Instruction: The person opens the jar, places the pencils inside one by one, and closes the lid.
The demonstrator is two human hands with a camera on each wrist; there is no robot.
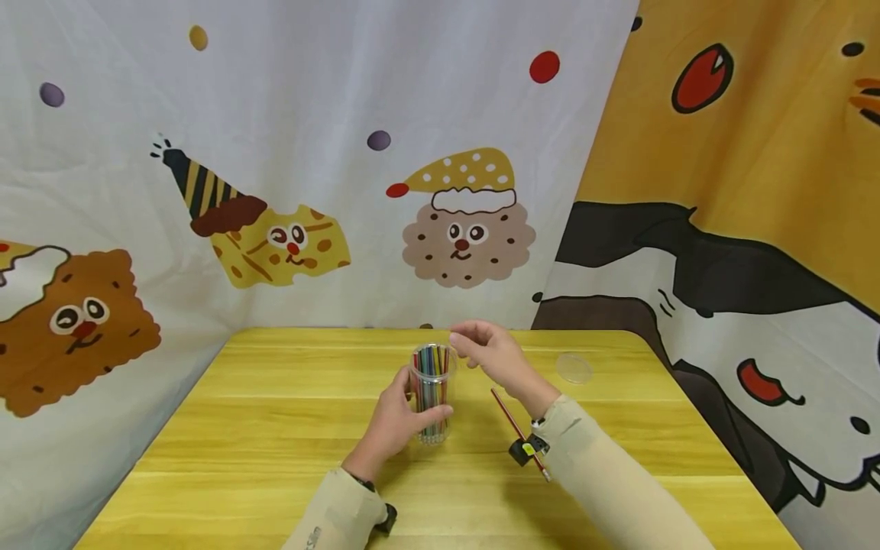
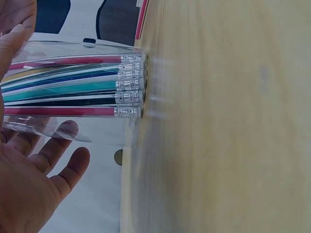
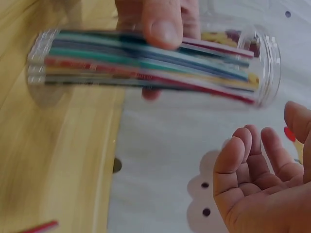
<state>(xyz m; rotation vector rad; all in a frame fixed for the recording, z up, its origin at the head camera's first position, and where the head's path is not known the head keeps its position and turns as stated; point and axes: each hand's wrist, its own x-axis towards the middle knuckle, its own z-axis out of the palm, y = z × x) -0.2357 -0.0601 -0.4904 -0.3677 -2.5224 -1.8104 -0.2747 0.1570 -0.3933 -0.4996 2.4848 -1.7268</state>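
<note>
My left hand (image 1: pixel 395 418) grips a clear plastic jar (image 1: pixel 433 374) round its side, thumb across the near face. The jar stands upright, its base at or just above the tabletop. Inside are several colored pencils (image 2: pixel 92 88), red, teal, blue, yellow and black, with their silver ferrule ends down. Beside the jar's uncovered rim is my right hand (image 1: pixel 491 355), its fingers loosely bent; in the right wrist view nothing lies between them. A single red pencil (image 1: pixel 510 414) lies on the table below the right wrist, partly hidden by the wrist camera.
A round clear lid (image 1: pixel 574 368) lies flat on the yellow wooden table (image 1: pixel 296 428), to the right of the right hand. Behind the table's far edge hangs a printed curtain (image 1: pixel 309 92) with cartoon figures.
</note>
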